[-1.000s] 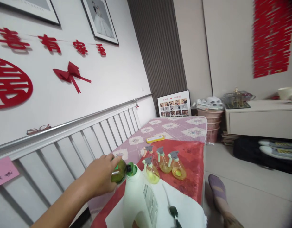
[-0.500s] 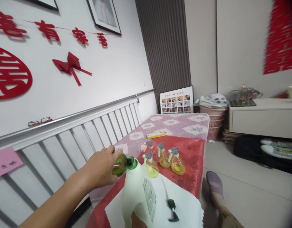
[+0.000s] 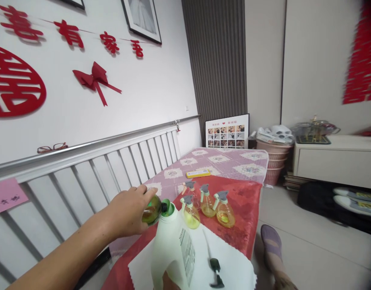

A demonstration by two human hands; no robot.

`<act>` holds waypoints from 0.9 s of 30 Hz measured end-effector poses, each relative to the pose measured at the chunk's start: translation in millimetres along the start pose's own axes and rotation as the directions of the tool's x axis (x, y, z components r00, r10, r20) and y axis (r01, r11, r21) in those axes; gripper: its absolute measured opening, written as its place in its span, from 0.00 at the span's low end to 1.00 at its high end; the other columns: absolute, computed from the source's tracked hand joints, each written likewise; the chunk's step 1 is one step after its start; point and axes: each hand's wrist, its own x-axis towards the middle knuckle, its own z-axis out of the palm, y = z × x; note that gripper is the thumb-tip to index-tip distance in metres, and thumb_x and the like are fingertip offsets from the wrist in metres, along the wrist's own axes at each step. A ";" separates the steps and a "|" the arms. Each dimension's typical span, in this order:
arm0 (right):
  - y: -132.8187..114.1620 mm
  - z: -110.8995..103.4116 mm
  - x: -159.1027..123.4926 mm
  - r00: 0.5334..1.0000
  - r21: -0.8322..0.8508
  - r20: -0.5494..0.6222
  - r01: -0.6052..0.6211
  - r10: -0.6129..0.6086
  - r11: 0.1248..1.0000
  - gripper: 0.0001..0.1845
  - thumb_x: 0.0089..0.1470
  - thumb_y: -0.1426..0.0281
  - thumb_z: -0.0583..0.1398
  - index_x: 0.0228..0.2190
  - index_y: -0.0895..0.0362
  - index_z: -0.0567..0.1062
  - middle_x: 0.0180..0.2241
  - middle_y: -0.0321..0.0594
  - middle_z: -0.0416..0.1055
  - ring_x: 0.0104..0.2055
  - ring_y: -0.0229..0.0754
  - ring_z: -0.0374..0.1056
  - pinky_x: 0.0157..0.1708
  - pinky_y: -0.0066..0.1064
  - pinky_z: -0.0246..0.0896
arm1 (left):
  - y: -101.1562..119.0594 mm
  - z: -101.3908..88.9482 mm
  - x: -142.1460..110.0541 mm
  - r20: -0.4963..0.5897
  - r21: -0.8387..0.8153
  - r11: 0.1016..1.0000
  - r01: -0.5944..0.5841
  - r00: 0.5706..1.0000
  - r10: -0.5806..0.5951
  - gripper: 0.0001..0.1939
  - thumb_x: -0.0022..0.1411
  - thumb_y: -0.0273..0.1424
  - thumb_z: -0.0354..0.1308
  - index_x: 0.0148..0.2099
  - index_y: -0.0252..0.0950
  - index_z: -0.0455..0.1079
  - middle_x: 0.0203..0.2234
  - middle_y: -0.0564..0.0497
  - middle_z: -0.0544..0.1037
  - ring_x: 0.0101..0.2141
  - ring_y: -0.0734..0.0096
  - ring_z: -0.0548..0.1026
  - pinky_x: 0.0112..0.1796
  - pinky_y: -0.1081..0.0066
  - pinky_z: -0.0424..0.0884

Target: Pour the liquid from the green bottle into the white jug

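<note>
My left hand (image 3: 128, 212) is closed round a small olive-green bottle (image 3: 152, 209), tipped on its side with its neck at the green mouth of a tall white jug (image 3: 170, 249). Only a bit of my right hand (image 3: 169, 282) shows at the bottom edge, against the jug's base; its fingers are hidden. A dark spray head with its tube (image 3: 215, 270) lies loose on the white cloth (image 3: 236, 268) beside the jug. Beyond stand three small spray bottles (image 3: 208, 205) holding yellow liquid, with a fourth partly hidden behind them.
The table (image 3: 248, 193) wears a red cloth near me and a pink patterned one farther off, where a yellow flat box (image 3: 198, 173) lies. A white slatted rail (image 3: 113, 161) runs along the left. My slippered foot (image 3: 271, 241) rests on the floor at right. Pink baskets (image 3: 273, 161) and a white cabinet (image 3: 336, 159) stand behind.
The view has shifted slightly, bringing the scene rightward and the jug lower. The left hand keeps the green bottle tipped at the jug's mouth. More of the loose spray head shows.
</note>
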 end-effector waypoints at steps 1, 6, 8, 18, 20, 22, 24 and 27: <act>2.8 7.5 1.1 0.997 0.008 -0.058 -0.041 0.041 0.999 0.53 0.54 0.47 0.21 0.60 0.53 0.65 0.56 0.65 0.70 0.57 0.72 0.64 0.46 0.64 0.57 | -0.2 0.4 0.0 -0.006 -0.011 1.000 0.004 1.000 -0.004 0.40 0.46 0.35 0.53 0.64 0.40 0.54 0.49 0.42 0.72 0.47 0.48 0.74 0.42 0.50 0.75; 11.1 26.5 6.0 0.973 0.078 -0.186 -0.123 0.136 0.989 0.49 0.51 0.43 0.24 0.62 0.43 0.60 0.59 0.50 0.70 0.61 0.70 0.60 0.47 0.63 0.58 | -0.9 1.1 -0.1 -0.009 -0.028 1.000 0.011 1.000 -0.011 0.27 0.45 0.34 0.54 0.51 0.40 0.62 0.44 0.45 0.73 0.43 0.49 0.75 0.40 0.51 0.74; 10.6 24.7 6.0 0.975 0.104 -0.176 -0.117 0.134 0.988 0.45 0.51 0.40 0.30 0.61 0.39 0.61 0.59 0.45 0.70 0.61 0.70 0.60 0.45 0.61 0.61 | -0.8 0.5 0.2 -0.012 -0.026 1.000 0.004 1.000 -0.004 0.26 0.44 0.35 0.54 0.49 0.41 0.61 0.43 0.46 0.73 0.41 0.50 0.75 0.38 0.52 0.74; -16.1 16.2 -2.0 0.996 0.181 -0.060 -0.055 0.067 0.982 0.42 0.53 0.39 0.38 0.62 0.41 0.60 0.58 0.43 0.70 0.60 0.67 0.63 0.45 0.57 0.67 | 2.0 -7.4 0.0 0.017 0.003 1.000 -0.005 1.000 0.005 0.25 0.44 0.36 0.53 0.48 0.42 0.61 0.42 0.46 0.73 0.41 0.49 0.75 0.35 0.54 0.72; -21.5 12.7 -2.7 0.998 0.178 -0.045 -0.024 0.033 0.984 0.42 0.53 0.39 0.38 0.63 0.41 0.59 0.57 0.43 0.72 0.60 0.65 0.64 0.45 0.55 0.68 | 1.4 -7.4 0.8 0.011 0.008 1.000 -0.010 1.000 0.010 0.24 0.44 0.36 0.53 0.47 0.43 0.61 0.41 0.46 0.73 0.41 0.49 0.75 0.34 0.54 0.72; -26.9 8.6 -3.9 0.999 0.169 -0.034 0.010 -0.004 0.986 0.42 0.54 0.39 0.36 0.62 0.40 0.60 0.55 0.44 0.74 0.60 0.64 0.64 0.45 0.53 0.69 | 0.8 -7.0 1.3 0.013 0.009 1.000 -0.005 1.000 0.005 0.25 0.43 0.36 0.53 0.47 0.43 0.61 0.42 0.46 0.73 0.41 0.48 0.75 0.34 0.54 0.71; -32.7 5.2 -5.8 0.999 0.157 -0.018 0.040 -0.038 0.987 0.40 0.55 0.39 0.35 0.61 0.38 0.61 0.54 0.45 0.75 0.59 0.63 0.65 0.46 0.53 0.68 | 0.5 -6.9 1.5 0.017 0.010 1.000 -0.002 1.000 0.002 0.25 0.44 0.37 0.53 0.48 0.43 0.61 0.42 0.46 0.73 0.41 0.48 0.75 0.34 0.54 0.71; -42.7 2.5 -9.1 0.997 0.151 0.019 0.075 -0.078 0.986 0.31 0.60 0.45 0.44 0.60 0.38 0.63 0.57 0.44 0.70 0.59 0.55 0.66 0.53 0.51 0.65 | 0.7 -8.0 1.5 0.029 0.009 1.000 -0.002 1.000 0.002 0.25 0.44 0.37 0.53 0.48 0.43 0.61 0.42 0.46 0.74 0.39 0.49 0.76 0.33 0.55 0.71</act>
